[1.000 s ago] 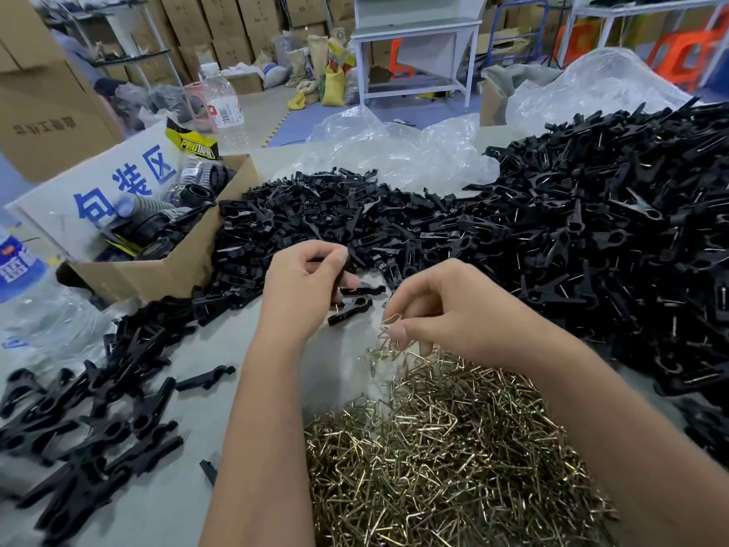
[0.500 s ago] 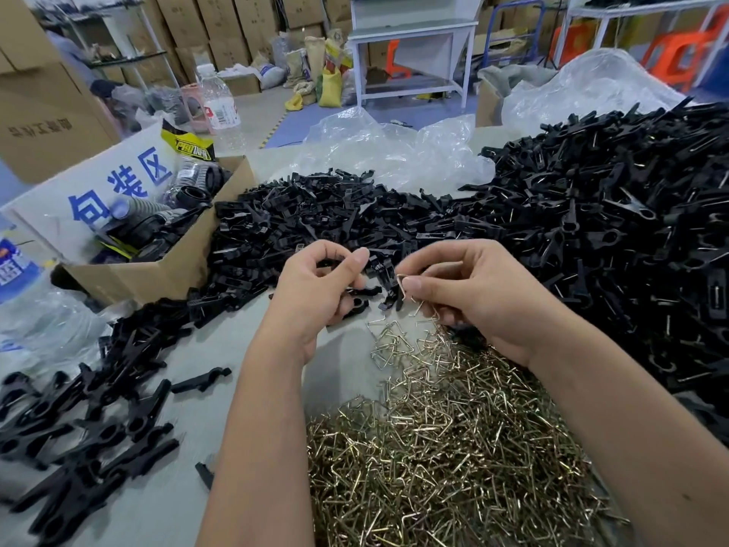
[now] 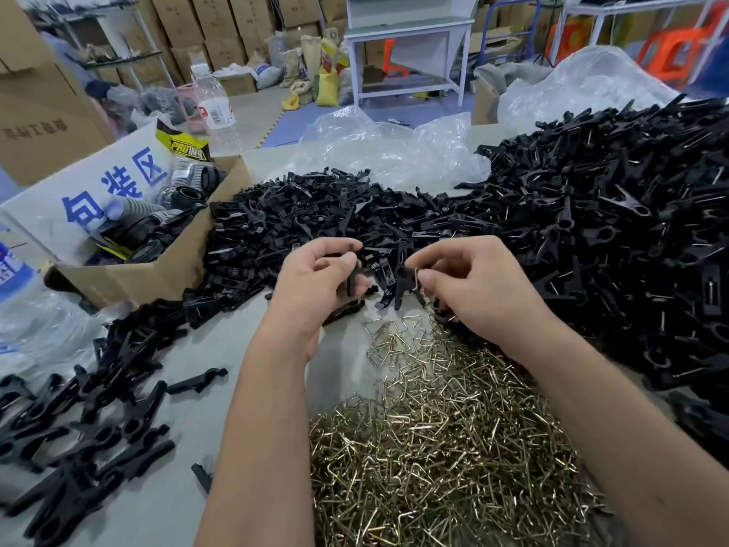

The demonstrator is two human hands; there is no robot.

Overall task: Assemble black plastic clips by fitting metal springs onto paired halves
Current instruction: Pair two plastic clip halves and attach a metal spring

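Black plastic clip halves [image 3: 388, 280] hang paired in the gripping left hand [image 3: 319, 286], so the right hand [image 3: 473, 290], at 3 o'clock, can fit its pinched bent metal wire spring [image 3: 417, 279].

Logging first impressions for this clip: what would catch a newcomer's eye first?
The huge heap of black clips fills the right and far side of the table. A glinting pile of metal springs lies near the front. Above it, the left hand and right hand work clip halves and a spring.

A pair of black plastic clip halves [image 3: 396, 278] stands upright above the pile of brass-coloured bent-wire springs [image 3: 442, 448], one bent metal spring [image 3: 418, 280] at its side.
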